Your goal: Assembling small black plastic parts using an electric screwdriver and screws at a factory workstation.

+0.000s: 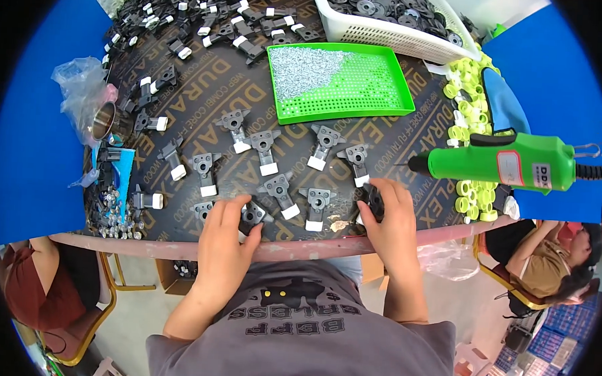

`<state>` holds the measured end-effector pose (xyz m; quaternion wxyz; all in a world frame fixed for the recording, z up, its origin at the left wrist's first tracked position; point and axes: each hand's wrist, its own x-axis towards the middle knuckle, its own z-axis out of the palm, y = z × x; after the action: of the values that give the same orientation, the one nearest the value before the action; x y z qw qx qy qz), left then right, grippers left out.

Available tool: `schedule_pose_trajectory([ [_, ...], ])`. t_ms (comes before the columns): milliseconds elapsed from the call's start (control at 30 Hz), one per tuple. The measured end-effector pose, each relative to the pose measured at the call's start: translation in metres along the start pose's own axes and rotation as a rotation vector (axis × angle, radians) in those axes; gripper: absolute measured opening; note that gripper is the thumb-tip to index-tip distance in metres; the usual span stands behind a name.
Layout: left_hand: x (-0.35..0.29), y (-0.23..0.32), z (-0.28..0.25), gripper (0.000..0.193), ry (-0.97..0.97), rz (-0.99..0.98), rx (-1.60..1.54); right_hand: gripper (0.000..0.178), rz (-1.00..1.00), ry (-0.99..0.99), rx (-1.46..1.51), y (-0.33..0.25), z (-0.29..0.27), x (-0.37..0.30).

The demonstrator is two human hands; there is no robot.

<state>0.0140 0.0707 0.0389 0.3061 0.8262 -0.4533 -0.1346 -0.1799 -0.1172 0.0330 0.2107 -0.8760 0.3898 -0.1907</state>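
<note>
My left hand (225,242) is at the table's near edge, thumb and fingers closed round a black plastic part (251,214) with a round hole. To its right, my right hand (392,225) curls over another black part (376,199), mostly covered by the fingers. Between and beyond my hands lie several similar black parts with a flared, holed head and a white end, such as one black-and-white part (317,205) and another tilted one (279,192). A further part (357,163) lies just beyond my right hand.
A green perforated tray (391,111) holds many small silvery screws. Behind it stands a white basket (361,33) of black discs. A green electric screwdriver (503,163) hangs at the right, near yellow rings (472,202). A metal cup (106,120) and a heap of black parts (188,12) occupy the left.
</note>
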Motion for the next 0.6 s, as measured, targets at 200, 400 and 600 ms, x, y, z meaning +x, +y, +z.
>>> schedule_pose_trajectory([
  [200, 0.005, -0.004, 0.014, 0.052, 0.085, -0.088, -0.021, 0.037, -0.055, 0.012, 0.097, 0.022, -0.008, -0.002],
  [400, 0.015, 0.006, -0.020, 0.043, 0.211, -0.134, 0.121, 0.033, -0.047, 0.152, 0.099, 0.029, 0.001, -0.013],
  [600, 0.067, -0.072, -0.042, 0.035, 0.434, -0.189, 0.389, 0.028, -0.129, 0.444, 0.027, 0.040, 0.023, -0.026],
])
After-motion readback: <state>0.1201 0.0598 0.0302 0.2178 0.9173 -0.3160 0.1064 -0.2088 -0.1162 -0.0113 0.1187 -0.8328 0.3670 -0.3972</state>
